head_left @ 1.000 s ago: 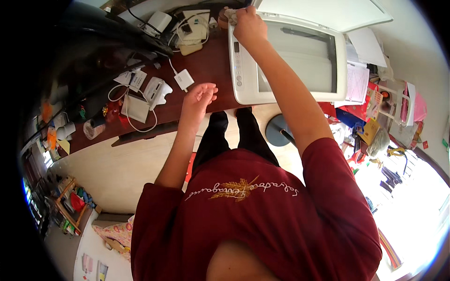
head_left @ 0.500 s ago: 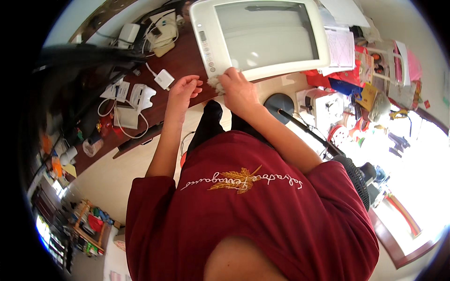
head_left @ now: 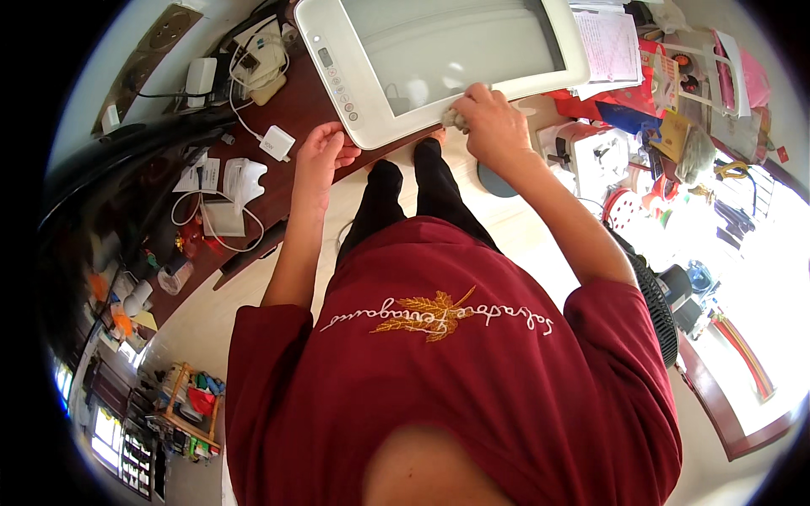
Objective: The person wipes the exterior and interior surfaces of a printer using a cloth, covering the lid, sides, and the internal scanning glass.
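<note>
A white printer-scanner (head_left: 361, 133) with a large glass pane and a strip of buttons along its left side lies on the dark wooden desk. My right hand (head_left: 498, 126) is closed around a crumpled pale grey rag (head_left: 456, 119), pressed at the near edge of the machine's frame, right of its middle. My left hand (head_left: 322, 160) is beside the near left corner of the machine, fingers loosely bent and holding nothing. Whether its fingertips touch the corner I cannot tell.
A white charger (head_left: 276, 143) with its cable lies left of my left hand. Further left are a white cable (head_left: 258, 228) and small boxes. Papers (head_left: 607, 46) and bags crowd the right of the machine. A black fan (head_left: 654, 304) stands by my right arm.
My right hand has slid the rag rightward along the machine's near edge, away from the left corner. My left hand stays near that corner. The whole view has shifted slightly.
</note>
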`<state>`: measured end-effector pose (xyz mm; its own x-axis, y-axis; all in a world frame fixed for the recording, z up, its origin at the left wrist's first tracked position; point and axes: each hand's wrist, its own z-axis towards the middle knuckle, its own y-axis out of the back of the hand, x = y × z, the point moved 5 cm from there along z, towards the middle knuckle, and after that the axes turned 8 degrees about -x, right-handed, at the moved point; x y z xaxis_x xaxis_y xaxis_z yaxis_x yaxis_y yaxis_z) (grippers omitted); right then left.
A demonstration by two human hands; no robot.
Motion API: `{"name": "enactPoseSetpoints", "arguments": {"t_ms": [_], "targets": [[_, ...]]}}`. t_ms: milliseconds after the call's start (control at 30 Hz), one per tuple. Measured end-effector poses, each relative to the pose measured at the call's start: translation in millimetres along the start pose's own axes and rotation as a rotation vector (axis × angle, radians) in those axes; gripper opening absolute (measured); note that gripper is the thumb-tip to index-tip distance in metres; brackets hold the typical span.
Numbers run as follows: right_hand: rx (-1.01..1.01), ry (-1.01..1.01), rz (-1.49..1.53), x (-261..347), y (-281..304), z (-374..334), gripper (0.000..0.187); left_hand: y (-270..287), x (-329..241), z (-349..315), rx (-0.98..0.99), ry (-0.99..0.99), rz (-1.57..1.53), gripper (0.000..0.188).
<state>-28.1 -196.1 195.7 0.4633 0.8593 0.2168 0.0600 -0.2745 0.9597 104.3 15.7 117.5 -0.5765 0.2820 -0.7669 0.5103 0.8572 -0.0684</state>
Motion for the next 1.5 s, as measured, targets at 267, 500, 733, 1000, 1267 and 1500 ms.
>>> {"name": "enactPoseSetpoints", "arguments": {"t_ms": [267,500,733,1000,1267,1500], "targets": [[0.036,0.250,0.216,112.2,-42.5,9.3,0.027,0.7,11.4,6.1,-0.006,0.054,-0.167,0.027],[0.095,-0.101,0.240,34.6,-21.4,21.4,0.025,-2.1,8.7,4.2,-0.070,0.056,-0.086,0.025],[-0.143,-0.440,0.009,-151.9,21.3,14.8,0.027,7.3,11.1,6.6,-0.106,0.026,-0.026,0.026],[-0.420,-0.747,0.249,-258.6,50.1,7.5,0.035,12.7,-131.9,21.5,-0.377,-0.520,-0.016,0.032],[-0.461,-0.642,0.312,-241.4,18.5,-8.1,0.046,-43.5,-295.9,25.4,-0.437,-1.080,-0.022,0.044],[-0.502,-0.573,0.239,-257.5,36.2,27.3,0.033,-73.6,-324.0,43.0,-0.363,-1.112,0.195,0.039]]}}
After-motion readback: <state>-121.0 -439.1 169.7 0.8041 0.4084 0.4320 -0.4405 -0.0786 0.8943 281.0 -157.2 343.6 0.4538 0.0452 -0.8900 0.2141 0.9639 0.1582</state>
